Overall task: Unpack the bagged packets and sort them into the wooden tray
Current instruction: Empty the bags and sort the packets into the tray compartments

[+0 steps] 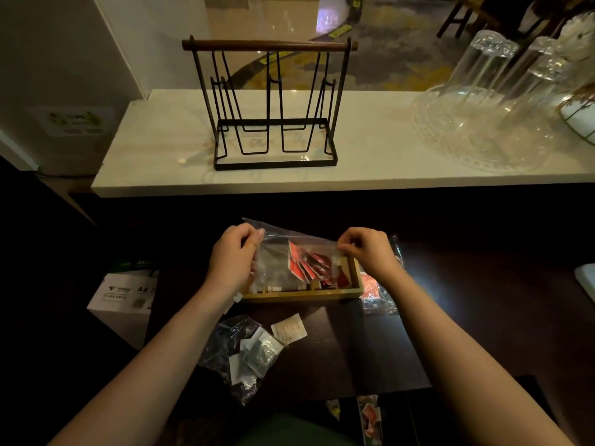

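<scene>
I have both hands up over the dark table (370,342), each pinching a top corner of one clear plastic bag (277,252). My left hand (231,255) holds the bag's left corner between thumb and curled fingers; my right hand (370,252) pinches the right corner the same way, so the bag hangs stretched between them with its long edge running left to right, directly above the wooden tray (302,296).

Inside the bag I count roughly five red packets (306,262), fanned and tilted, their long sides slanting down toward the tray (the overlap makes an exact count uncertain). Any printing on them is too blurred to read.

The tray is a single long wooden box lying left to right, with dividers along its near wall; a red packet or two and some white pieces already stand in its compartments.

Nearer me lies one crumpled clear bag (238,355) with several grey and white sachets, and one pale sachet (288,328) loose just beside it. A second crumpled bag with orange-red contents (375,291) sits to the right of the tray, touching its end.

To the left is one white paper box (124,297) on which I can read "A4". On the marble counter (370,156) beyond stand one black wire rack (273,104) with a wooden handle and two upturned glasses on a clear glass tray (483,123).
</scene>
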`<state>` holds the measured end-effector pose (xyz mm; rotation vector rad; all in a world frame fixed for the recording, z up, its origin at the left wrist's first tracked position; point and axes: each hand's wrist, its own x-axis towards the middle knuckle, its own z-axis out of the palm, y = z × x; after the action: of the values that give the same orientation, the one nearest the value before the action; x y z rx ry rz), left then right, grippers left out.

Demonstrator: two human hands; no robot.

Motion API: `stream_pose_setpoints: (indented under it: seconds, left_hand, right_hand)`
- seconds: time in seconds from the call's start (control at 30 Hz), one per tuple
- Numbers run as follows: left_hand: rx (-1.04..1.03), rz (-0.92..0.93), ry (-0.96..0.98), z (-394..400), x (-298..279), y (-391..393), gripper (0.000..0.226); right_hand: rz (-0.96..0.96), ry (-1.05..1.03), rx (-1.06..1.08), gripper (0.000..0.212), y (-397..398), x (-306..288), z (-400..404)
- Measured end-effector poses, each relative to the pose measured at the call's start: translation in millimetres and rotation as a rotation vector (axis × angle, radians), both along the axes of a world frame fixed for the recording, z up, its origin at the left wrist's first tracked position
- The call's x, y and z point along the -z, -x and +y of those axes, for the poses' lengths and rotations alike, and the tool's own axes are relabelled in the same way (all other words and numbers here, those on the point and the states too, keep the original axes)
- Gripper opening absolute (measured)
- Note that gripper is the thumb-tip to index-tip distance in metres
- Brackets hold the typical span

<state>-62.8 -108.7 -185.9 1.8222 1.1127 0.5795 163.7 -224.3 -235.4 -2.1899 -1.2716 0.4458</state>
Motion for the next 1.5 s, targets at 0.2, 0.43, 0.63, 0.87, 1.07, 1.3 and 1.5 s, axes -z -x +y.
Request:
stream_pose_setpoints:
  seconds: [0.2,0.43,0.63,0.87,1.07,1.3,1.5]
  left_hand:
    - [0.066,0.056,-0.016,-3,-14,-12,0.026]
    - [0.165,0.145,-0.172,-1,-20,-32,0.025]
    - [0.272,0.190,-0.261,-8,-33,-47,0.026]
    - [0.319,0.219,-0.313,-15,-36,-52,0.031]
    - [0.325,0.197,-0.372,-18,-47,-54,0.029]
    - [0.290,0.185,-0.357,-13,-50,-52,0.024]
    - [0.276,0.232,-0.367,-7,-52,-52,0.027]
  right_hand:
    - [0.008,-0.009,0.064,0.004,-6,1,-5]
    - [0.029,0.013,0.099,0.004,-6,10,-15]
    - [0.054,-0.009,0.183,0.005,-7,15,-24]
    - [0.083,-0.045,0.226,0.003,0,19,-31]
    - [0.071,-0.063,0.232,0.005,5,21,-29]
    - [0.098,-0.085,0.258,0.009,9,18,-26]
    - [0.106,-0.054,0.237,0.009,10,16,-25]
